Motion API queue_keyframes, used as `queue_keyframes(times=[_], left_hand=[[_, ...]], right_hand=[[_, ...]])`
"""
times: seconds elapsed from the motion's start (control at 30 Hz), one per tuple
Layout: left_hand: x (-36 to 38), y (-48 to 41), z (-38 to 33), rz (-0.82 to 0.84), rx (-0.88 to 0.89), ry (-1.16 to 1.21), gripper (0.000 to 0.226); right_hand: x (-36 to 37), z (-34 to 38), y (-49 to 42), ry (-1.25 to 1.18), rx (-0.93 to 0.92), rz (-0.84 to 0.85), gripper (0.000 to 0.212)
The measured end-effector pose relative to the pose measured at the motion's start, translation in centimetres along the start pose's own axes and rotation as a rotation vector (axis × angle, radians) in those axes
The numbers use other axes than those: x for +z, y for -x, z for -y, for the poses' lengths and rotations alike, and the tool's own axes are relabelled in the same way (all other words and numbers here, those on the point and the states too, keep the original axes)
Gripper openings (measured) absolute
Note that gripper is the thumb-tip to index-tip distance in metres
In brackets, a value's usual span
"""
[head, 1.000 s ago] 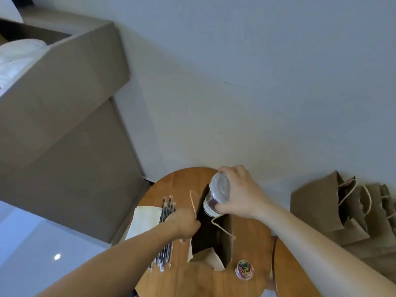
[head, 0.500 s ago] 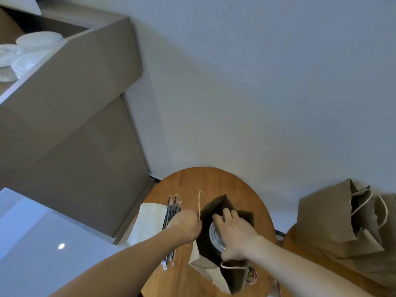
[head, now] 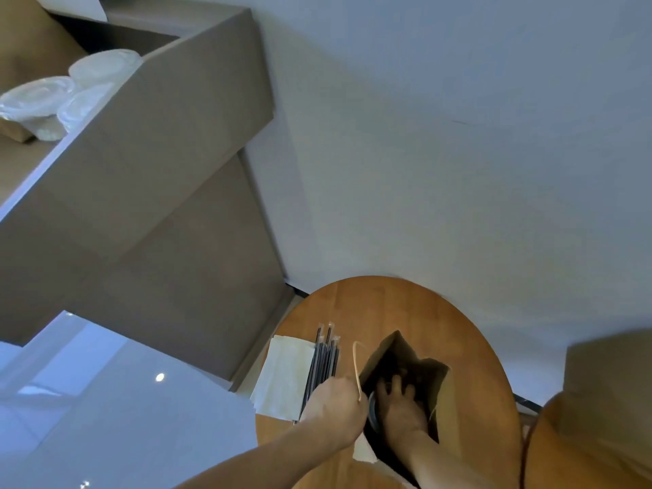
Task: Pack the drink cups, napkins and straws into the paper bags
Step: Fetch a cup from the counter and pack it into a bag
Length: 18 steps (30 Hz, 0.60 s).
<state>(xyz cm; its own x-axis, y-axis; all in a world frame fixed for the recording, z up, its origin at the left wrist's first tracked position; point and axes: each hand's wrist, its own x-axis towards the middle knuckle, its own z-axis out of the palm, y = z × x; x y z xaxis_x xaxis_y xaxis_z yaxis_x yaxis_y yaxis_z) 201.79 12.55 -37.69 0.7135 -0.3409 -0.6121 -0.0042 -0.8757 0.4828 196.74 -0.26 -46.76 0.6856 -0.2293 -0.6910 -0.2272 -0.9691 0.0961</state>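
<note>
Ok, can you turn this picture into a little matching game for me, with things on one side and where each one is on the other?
Things:
1. straws
2. napkins
3. right hand
4. left hand

Places:
A. reaching down inside the open paper bag
B. at the left edge of the round table
C. holding the bag's left rim
D. lying between the napkins and the bag

Pairs: 1-D, 2-B, 3-A, 4-C.
</note>
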Motion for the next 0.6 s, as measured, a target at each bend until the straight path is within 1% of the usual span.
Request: queue_keyframes(times=[0.07,0.13,0.27,0.33,0.37,0.4,0.43,0.47,0.5,0.53,0.57,0.6], left_hand=[[0.3,0.0,0.2,0.017,-0.002,0.007,0.025],[0.4,0.1,0.3,0.026,-0.01,0.008,0.025],[0.2,0.2,0.1,0.036,0.052,-0.036,0.025],[-0.4,0.5,-0.2,0.068,0.096,-0.089,0.027],[-0.8,0.7,-0.4,0.092,0.121,-0.122,0.029],[-1.3,0.9,-0.6,0.126,0.152,-0.152,0.032],[-2.0,1.1,-0.8,0.171,0.197,-0.175,0.034],[-2.6,1.2,-0.9,0.222,0.259,-0.192,0.036],[-3.3,1.4,-1.0,0.276,0.326,-0.203,0.037],[-4.0,1.5,-1.0,0.328,0.377,-0.209,0.038],[-4.8,1.5,-1.0,0.374,0.404,-0.22,0.043],[-5.6,1.3,-0.9,0.406,0.417,-0.242,0.054]], right_hand=[[0.1,0.4,0.1,-0.002,0.0,-0.01,0.081],[0.0,0.6,0.6,0.01,-0.001,-0.008,0.083],[-1.6,0.4,2.1,-0.14,0.054,0.009,0.091],[-3.8,0.1,3.3,-0.16,0.049,0.027,0.092],[-5.1,-0.3,4.1,-0.139,0.025,0.046,0.087],[-6.8,-0.7,5.2,-0.129,-0.011,0.062,0.077],[-8.3,-1.4,6.3,-0.148,-0.059,0.066,0.059],[-9.9,-2.1,7.5,-0.168,-0.101,0.066,0.034],[-11.3,-3.0,8.9,-0.191,-0.147,0.061,0.014],[-12.7,-3.9,10.1,-0.207,-0.17,0.058,0.016],[-14.0,-4.8,11.3,-0.218,-0.184,0.041,0.02],[-15.4,-5.7,12.2,-0.232,-0.183,0.008,0.018]])
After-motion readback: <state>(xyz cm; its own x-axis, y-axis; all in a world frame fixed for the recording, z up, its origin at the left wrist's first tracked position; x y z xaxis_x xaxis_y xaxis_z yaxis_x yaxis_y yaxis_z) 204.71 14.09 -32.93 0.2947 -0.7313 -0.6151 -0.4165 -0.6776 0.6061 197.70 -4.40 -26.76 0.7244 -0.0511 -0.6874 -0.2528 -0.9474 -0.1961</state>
